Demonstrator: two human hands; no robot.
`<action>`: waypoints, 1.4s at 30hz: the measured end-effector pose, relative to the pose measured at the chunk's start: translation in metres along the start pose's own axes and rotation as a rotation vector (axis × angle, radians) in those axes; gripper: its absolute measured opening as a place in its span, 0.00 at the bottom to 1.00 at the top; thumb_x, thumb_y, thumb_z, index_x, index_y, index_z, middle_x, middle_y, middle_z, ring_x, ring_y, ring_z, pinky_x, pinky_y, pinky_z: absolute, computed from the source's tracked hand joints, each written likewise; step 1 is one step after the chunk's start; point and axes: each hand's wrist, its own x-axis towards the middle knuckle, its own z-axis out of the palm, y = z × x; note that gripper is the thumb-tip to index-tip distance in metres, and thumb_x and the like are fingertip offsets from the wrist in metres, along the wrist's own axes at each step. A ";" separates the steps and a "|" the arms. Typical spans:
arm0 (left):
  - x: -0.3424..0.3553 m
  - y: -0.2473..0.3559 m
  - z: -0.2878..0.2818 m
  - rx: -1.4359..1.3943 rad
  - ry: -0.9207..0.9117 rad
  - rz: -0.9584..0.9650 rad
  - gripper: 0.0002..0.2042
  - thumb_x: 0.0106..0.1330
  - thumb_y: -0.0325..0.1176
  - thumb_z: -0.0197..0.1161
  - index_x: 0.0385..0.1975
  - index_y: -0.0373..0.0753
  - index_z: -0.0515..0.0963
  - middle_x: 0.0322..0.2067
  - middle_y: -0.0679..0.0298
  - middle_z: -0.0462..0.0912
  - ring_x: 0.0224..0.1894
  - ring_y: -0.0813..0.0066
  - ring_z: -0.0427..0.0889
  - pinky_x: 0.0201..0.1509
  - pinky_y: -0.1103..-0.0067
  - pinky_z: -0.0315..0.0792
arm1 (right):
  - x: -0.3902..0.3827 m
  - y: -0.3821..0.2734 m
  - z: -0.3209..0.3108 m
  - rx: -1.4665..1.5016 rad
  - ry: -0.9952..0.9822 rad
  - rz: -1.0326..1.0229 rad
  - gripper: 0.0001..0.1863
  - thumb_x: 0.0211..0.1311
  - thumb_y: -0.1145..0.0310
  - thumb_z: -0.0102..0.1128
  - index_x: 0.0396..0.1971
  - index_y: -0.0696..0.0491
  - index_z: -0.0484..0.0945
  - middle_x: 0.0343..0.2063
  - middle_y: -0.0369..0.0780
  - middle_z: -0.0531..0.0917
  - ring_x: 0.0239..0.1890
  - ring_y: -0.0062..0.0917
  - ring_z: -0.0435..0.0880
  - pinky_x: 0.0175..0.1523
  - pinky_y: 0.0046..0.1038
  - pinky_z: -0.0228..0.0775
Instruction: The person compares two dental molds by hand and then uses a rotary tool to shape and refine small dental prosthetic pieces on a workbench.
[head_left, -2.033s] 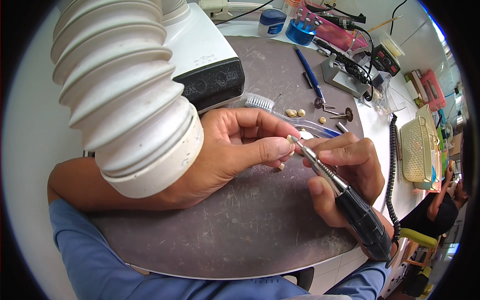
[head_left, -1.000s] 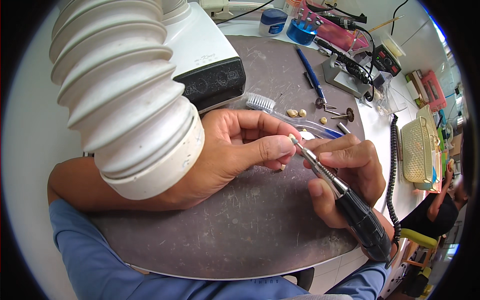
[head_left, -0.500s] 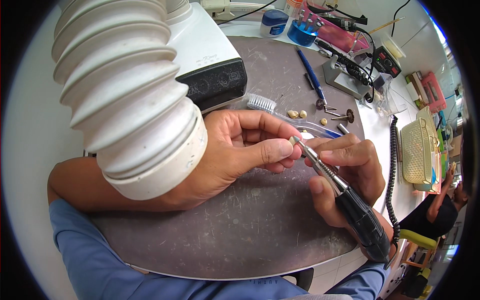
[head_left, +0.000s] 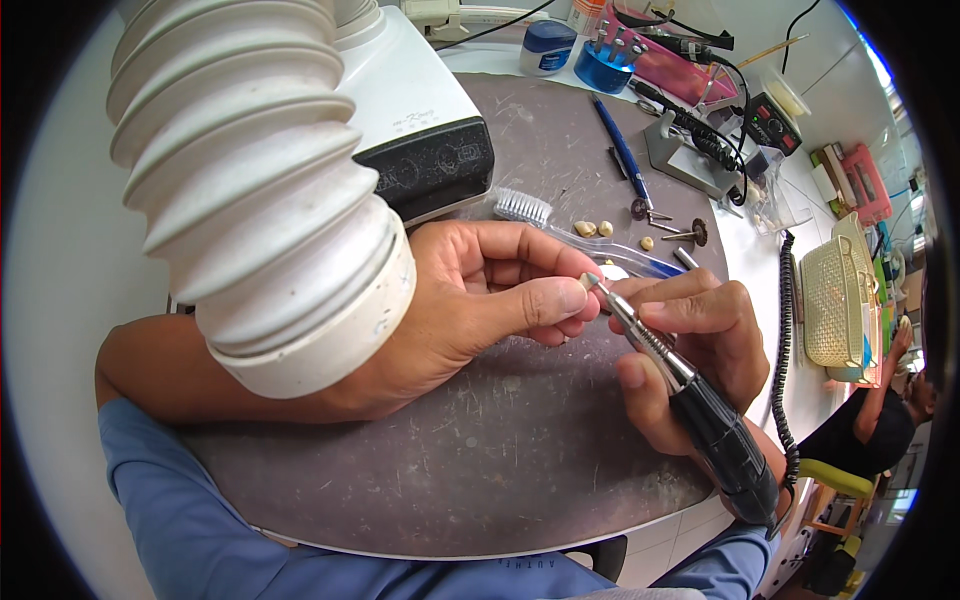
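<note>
Between thumb and forefinger, my left hand (head_left: pixel 490 290) pinches a small tooth-coloured dental crown (head_left: pixel 586 284), mostly covered by the fingertips. My right hand (head_left: pixel 705 345) is wrapped round a rotary handpiece (head_left: pixel 690 400) with a black body and silver nose. Its pale grey pointed tip meets the crown, or lies right against it; I cannot tell which. Just beyond my fingers a clear-handled toothbrush (head_left: pixel 522 207) lies on the mat. Several more small cream crowns (head_left: pixel 586 229) rest beside it, near a brown wheel brush on a shank (head_left: pixel 698 233).
A white ribbed hose (head_left: pixel 260 200) hangs over my left forearm, next to a white and black machine (head_left: pixel 425 150). Behind the brown mat (head_left: pixel 420 490) stand a blue bur holder (head_left: pixel 604 66) and a grey handpiece stand (head_left: pixel 690 150). A cream basket (head_left: pixel 838 300) is at right, with another person beyond.
Both hands hold nearly the same pose, with the handpiece tip still at the crown. In the background at right, the other person's raised arm has shifted a little.
</note>
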 end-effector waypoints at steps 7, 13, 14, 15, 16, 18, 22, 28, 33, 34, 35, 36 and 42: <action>-0.003 0.000 -0.001 -0.022 -0.003 0.003 0.12 0.69 0.30 0.60 0.48 0.31 0.75 0.39 0.61 0.82 0.42 0.80 0.80 0.50 0.83 0.75 | 0.002 -0.003 0.001 0.027 -0.024 -0.014 0.16 0.61 0.71 0.62 0.41 0.62 0.66 0.32 0.47 0.77 0.40 0.33 0.83 0.46 0.29 0.74; -0.004 0.001 0.002 -0.032 0.006 -0.002 0.12 0.69 0.30 0.60 0.48 0.31 0.75 0.39 0.61 0.82 0.42 0.80 0.80 0.51 0.83 0.75 | 0.001 -0.002 0.002 0.025 0.007 -0.002 0.16 0.61 0.71 0.62 0.41 0.61 0.66 0.32 0.47 0.78 0.40 0.33 0.83 0.47 0.29 0.74; -0.004 0.001 0.002 -0.023 0.015 -0.015 0.12 0.69 0.30 0.60 0.48 0.31 0.75 0.39 0.61 0.82 0.42 0.80 0.80 0.51 0.83 0.75 | 0.001 -0.003 0.002 0.027 -0.003 -0.011 0.16 0.61 0.71 0.62 0.41 0.61 0.66 0.33 0.47 0.78 0.40 0.33 0.83 0.46 0.29 0.74; -0.004 0.001 0.002 -0.023 0.016 -0.015 0.12 0.69 0.30 0.60 0.48 0.31 0.75 0.39 0.61 0.82 0.42 0.80 0.80 0.51 0.83 0.75 | 0.002 -0.003 0.002 0.029 -0.012 -0.019 0.16 0.61 0.70 0.62 0.41 0.61 0.66 0.33 0.47 0.78 0.39 0.33 0.83 0.46 0.29 0.74; -0.003 0.000 0.001 -0.028 0.010 -0.006 0.12 0.69 0.30 0.60 0.48 0.31 0.75 0.39 0.61 0.82 0.42 0.80 0.80 0.51 0.83 0.75 | 0.001 -0.002 0.002 0.027 -0.012 -0.017 0.16 0.61 0.70 0.62 0.41 0.61 0.66 0.33 0.47 0.78 0.39 0.33 0.83 0.46 0.29 0.74; -0.002 -0.001 0.001 -0.034 0.001 0.003 0.12 0.69 0.30 0.60 0.48 0.31 0.75 0.39 0.61 0.82 0.43 0.80 0.80 0.51 0.82 0.75 | 0.000 -0.001 0.001 0.007 0.010 0.019 0.16 0.61 0.70 0.63 0.41 0.61 0.66 0.33 0.48 0.78 0.39 0.33 0.83 0.46 0.29 0.75; -0.003 -0.001 0.000 -0.029 0.004 0.008 0.12 0.69 0.30 0.60 0.48 0.31 0.76 0.40 0.61 0.82 0.43 0.80 0.80 0.52 0.82 0.74 | 0.002 0.000 0.002 0.022 -0.006 -0.030 0.17 0.61 0.69 0.63 0.41 0.62 0.66 0.33 0.48 0.78 0.38 0.32 0.84 0.45 0.29 0.75; -0.003 -0.001 0.001 -0.036 0.007 0.007 0.12 0.68 0.30 0.61 0.48 0.31 0.76 0.39 0.61 0.81 0.43 0.80 0.80 0.52 0.82 0.74 | 0.002 0.001 0.006 0.059 0.161 0.000 0.15 0.47 0.76 0.69 0.34 0.64 0.74 0.30 0.53 0.84 0.34 0.34 0.87 0.39 0.27 0.78; -0.003 -0.001 0.000 -0.004 0.018 -0.001 0.12 0.68 0.31 0.61 0.48 0.31 0.76 0.39 0.62 0.81 0.42 0.80 0.79 0.52 0.82 0.74 | 0.000 -0.001 0.002 0.006 -0.002 0.017 0.16 0.62 0.70 0.62 0.41 0.61 0.66 0.34 0.48 0.78 0.39 0.32 0.83 0.46 0.27 0.74; -0.003 -0.001 0.000 -0.015 0.013 0.005 0.13 0.68 0.31 0.61 0.48 0.31 0.76 0.39 0.62 0.81 0.42 0.80 0.79 0.52 0.82 0.74 | 0.000 -0.001 0.001 0.003 -0.001 0.018 0.16 0.62 0.70 0.62 0.41 0.61 0.66 0.34 0.48 0.78 0.39 0.32 0.83 0.46 0.27 0.74; -0.003 -0.001 0.001 -0.026 0.008 0.010 0.13 0.68 0.31 0.61 0.48 0.31 0.76 0.39 0.63 0.80 0.43 0.80 0.79 0.52 0.82 0.74 | 0.000 -0.002 0.001 0.004 0.002 0.024 0.16 0.62 0.70 0.62 0.41 0.61 0.66 0.34 0.48 0.78 0.39 0.32 0.83 0.46 0.28 0.74; -0.003 -0.001 0.001 -0.027 0.005 0.012 0.13 0.68 0.31 0.61 0.48 0.31 0.76 0.39 0.63 0.80 0.43 0.80 0.79 0.52 0.82 0.74 | 0.000 -0.002 0.001 0.006 0.005 0.030 0.16 0.62 0.69 0.62 0.41 0.61 0.66 0.34 0.48 0.78 0.39 0.32 0.83 0.46 0.28 0.74; -0.002 -0.001 0.001 -0.020 0.007 0.000 0.13 0.68 0.31 0.61 0.48 0.32 0.76 0.39 0.63 0.80 0.42 0.81 0.79 0.52 0.82 0.74 | 0.001 0.005 0.010 0.076 0.187 -0.020 0.15 0.48 0.74 0.68 0.34 0.63 0.74 0.29 0.52 0.84 0.33 0.34 0.87 0.38 0.27 0.77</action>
